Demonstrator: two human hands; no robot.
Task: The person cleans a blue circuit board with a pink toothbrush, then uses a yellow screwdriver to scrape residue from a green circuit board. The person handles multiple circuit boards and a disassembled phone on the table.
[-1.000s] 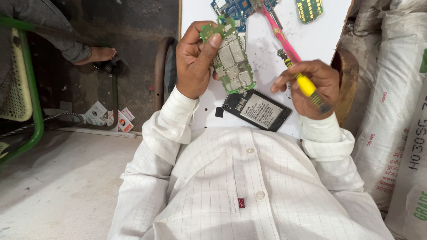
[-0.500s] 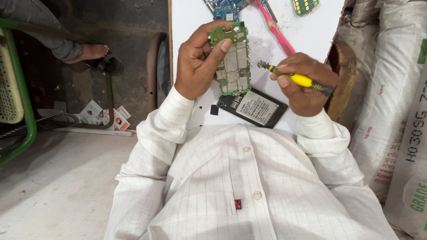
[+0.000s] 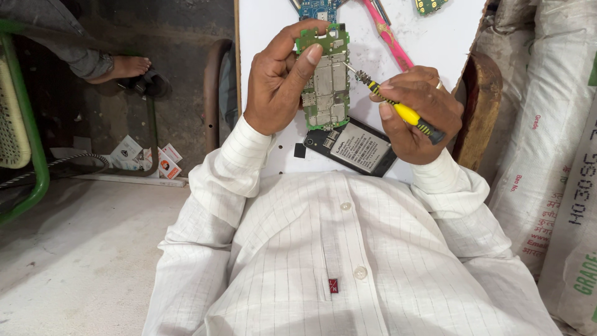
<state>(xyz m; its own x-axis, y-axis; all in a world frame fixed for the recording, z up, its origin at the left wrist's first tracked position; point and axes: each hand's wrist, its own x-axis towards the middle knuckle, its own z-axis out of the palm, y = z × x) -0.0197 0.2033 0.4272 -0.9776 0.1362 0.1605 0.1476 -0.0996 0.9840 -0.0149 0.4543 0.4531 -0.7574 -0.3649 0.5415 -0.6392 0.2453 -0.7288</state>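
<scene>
My left hand (image 3: 278, 84) holds a green phone circuit board (image 3: 328, 78) upright above the white table (image 3: 267, 37), thumb pressed on its face. My right hand (image 3: 418, 115) grips a small yellow-and-black screwdriver (image 3: 398, 109), whose metal tip touches the board's right edge near the top. Just below the board, a black phone body (image 3: 354, 148) with a grey label lies flat on the table. A tiny black chip (image 3: 300, 150) sits left of it.
A pink-handled tool (image 3: 388, 34), a blue circuit board (image 3: 317, 9) and another green board (image 3: 429, 5) lie at the table's far edge. White sacks (image 3: 547, 143) stand at right beside a wooden piece (image 3: 480, 93). Another person's foot (image 3: 121, 67) and a green chair (image 3: 25, 124) are at left.
My left hand has straightened the board upright. My right hand swung the screwdriver round from pointing away until its tip reached the board's right edge.
</scene>
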